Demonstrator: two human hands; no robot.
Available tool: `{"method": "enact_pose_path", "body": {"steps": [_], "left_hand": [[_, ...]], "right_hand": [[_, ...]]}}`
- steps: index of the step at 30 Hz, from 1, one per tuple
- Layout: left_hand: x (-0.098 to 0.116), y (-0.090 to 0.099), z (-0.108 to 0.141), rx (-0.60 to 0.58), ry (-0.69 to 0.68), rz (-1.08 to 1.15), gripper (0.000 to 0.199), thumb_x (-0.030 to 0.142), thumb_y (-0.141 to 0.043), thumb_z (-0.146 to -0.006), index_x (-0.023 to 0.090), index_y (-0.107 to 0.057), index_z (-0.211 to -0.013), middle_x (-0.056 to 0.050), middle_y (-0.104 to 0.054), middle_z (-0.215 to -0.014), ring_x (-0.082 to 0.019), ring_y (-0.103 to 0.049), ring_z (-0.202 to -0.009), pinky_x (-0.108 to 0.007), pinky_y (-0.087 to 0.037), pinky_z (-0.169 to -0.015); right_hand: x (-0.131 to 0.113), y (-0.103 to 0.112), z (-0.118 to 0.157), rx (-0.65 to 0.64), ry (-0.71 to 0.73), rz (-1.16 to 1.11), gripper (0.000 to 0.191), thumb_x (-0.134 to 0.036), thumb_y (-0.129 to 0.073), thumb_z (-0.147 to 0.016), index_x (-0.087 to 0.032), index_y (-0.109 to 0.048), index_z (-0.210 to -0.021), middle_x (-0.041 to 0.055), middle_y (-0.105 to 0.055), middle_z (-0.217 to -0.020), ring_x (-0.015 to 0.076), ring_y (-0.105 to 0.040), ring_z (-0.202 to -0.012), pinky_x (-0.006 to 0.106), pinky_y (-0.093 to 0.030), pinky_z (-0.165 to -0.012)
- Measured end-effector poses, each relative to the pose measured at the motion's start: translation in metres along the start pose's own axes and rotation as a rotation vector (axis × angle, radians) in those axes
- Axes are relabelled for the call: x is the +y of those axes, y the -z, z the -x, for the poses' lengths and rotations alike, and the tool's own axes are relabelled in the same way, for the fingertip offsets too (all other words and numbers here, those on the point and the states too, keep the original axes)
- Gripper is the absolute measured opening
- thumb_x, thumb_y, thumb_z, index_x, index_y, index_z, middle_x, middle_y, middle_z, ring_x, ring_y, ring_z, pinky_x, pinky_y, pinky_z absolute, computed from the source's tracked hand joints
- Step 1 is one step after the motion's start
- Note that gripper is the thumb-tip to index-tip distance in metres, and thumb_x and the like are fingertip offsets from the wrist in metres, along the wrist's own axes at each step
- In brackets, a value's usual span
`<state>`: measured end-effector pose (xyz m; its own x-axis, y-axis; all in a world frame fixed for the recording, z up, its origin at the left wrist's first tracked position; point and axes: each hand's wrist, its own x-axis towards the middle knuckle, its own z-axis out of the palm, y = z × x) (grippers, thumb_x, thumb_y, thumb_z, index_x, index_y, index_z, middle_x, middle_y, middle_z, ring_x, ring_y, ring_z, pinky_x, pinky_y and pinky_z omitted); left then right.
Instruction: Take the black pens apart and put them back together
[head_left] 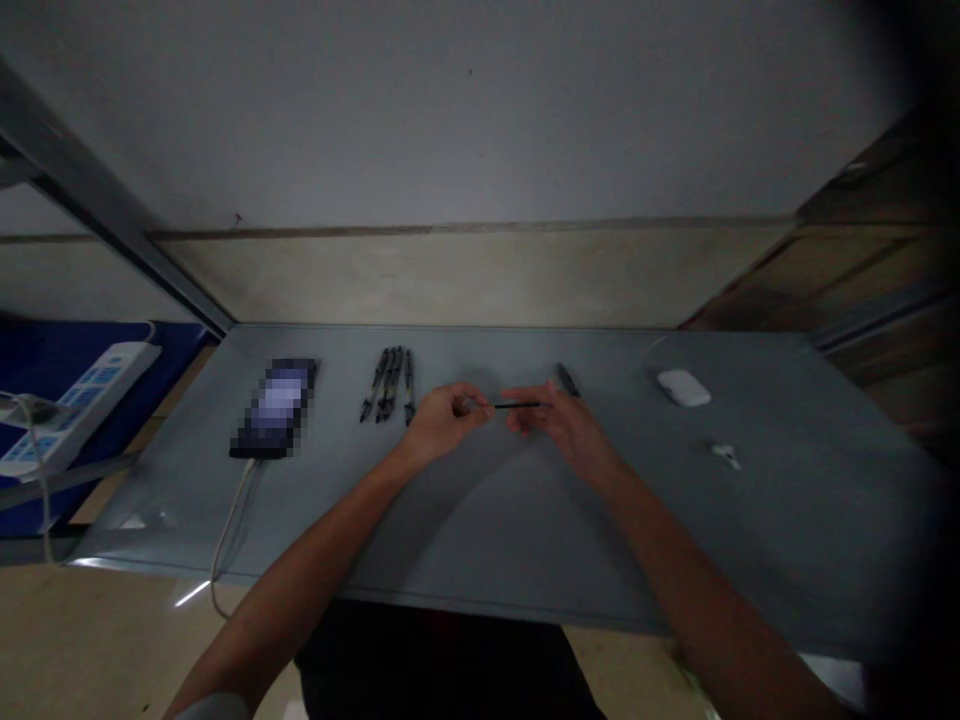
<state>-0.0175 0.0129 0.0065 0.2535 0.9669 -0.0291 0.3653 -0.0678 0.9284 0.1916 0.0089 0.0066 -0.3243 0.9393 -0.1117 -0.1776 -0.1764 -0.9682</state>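
Over the middle of the table, a thin black pen refill [517, 405] lies level between my two hands. My left hand [448, 415] is closed in a pinch at its left end; a small greyish part shows inside the curled fingers, too dim to make out. My right hand [559, 420] has its thumb and fingers at the refill's right end, index finger fairly straight. Just behind the right hand a dark pen part [567, 380] rests on the table, partly hidden by the fingers. Left of my left hand, several black pens [388, 385] lie side by side.
A phone [276, 405] with a white cable [229, 525] lies on the grey table [465, 540] at left. To the right are a white earbud case [683, 388] and a small white item [725, 456]. A power strip [82, 405] sits beyond the left edge; a wall [480, 275] stands behind.
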Motion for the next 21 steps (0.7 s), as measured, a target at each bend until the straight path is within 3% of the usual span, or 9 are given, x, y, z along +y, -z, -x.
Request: {"method": "enact_pose_path", "body": {"steps": [4, 8, 12, 15, 19, 21], "left_hand": [[0.0007, 0.0015, 0.0, 0.003, 0.004, 0.015, 0.035, 0.049, -0.062, -0.087, 0.015, -0.067, -0.095, 0.008, -0.039, -0.051, -0.009, -0.035, -0.047, -0.024, -0.022, -0.048], [-0.0019, 0.0003, 0.0006, 0.004, -0.043, -0.08, 0.041, 0.051, -0.052, -0.093, 0.014, -0.069, -0.086, 0.004, -0.047, -0.057, -0.01, -0.04, -0.052, -0.025, -0.025, -0.051], [-0.0006, -0.0014, 0.0023, -0.018, -0.028, -0.03, 0.028, 0.043, -0.066, -0.085, 0.016, -0.066, -0.09, 0.007, -0.043, -0.055, -0.009, -0.038, -0.05, -0.023, -0.025, -0.05], [0.0029, -0.0006, 0.0031, -0.014, 0.003, 0.004, 0.033, 0.042, -0.071, -0.08, 0.016, -0.065, -0.1, 0.009, -0.039, -0.052, -0.009, -0.036, -0.048, -0.023, -0.023, -0.048], [0.0038, 0.0022, 0.0021, -0.003, 0.004, -0.095, 0.042, 0.052, -0.054, -0.091, 0.014, -0.07, -0.082, 0.004, -0.047, -0.054, -0.01, -0.04, -0.051, -0.025, -0.024, -0.051], [0.0026, 0.0028, 0.0016, -0.02, 0.002, -0.114, 0.044, 0.053, -0.054, -0.091, 0.014, -0.067, -0.074, 0.003, -0.048, -0.056, -0.01, -0.041, -0.052, -0.025, -0.024, -0.051]], "right_hand": [[-0.0003, 0.0013, 0.0004, 0.006, 0.009, 0.004, 0.052, -0.06, -0.05, -0.094, -0.017, -0.077, -0.106, 0.0121, -0.072, -0.083, 0.0235, -0.064, -0.079, 0.035, -0.046, -0.07], [-0.0009, 0.003, 0.0006, 0.017, 0.023, 0.017, 0.052, -0.061, -0.049, -0.094, -0.018, -0.077, -0.106, 0.0126, -0.072, -0.083, 0.0244, -0.064, -0.079, 0.037, -0.045, -0.069], [-0.0011, 0.0019, 0.0009, 0.034, 0.027, 0.031, 0.051, -0.059, -0.051, -0.094, -0.017, -0.077, -0.106, 0.0117, -0.073, -0.081, 0.0227, -0.064, -0.077, 0.036, -0.045, -0.07], [-0.0021, -0.0012, 0.0014, 0.014, 0.035, 0.03, 0.051, -0.059, -0.052, -0.094, -0.016, -0.077, -0.106, 0.0104, -0.072, -0.08, 0.0212, -0.064, -0.075, 0.035, -0.044, -0.069], [-0.0024, -0.0049, 0.0021, -0.002, 0.041, 0.016, 0.049, -0.059, -0.052, -0.094, -0.018, -0.077, -0.105, 0.0102, -0.072, -0.079, 0.0213, -0.064, -0.074, 0.035, -0.044, -0.067], [-0.0006, -0.006, 0.0022, 0.002, 0.031, 0.022, 0.048, -0.058, -0.053, -0.094, -0.019, -0.077, -0.104, 0.0101, -0.072, -0.08, 0.0214, -0.064, -0.074, 0.035, -0.044, -0.067]]}}
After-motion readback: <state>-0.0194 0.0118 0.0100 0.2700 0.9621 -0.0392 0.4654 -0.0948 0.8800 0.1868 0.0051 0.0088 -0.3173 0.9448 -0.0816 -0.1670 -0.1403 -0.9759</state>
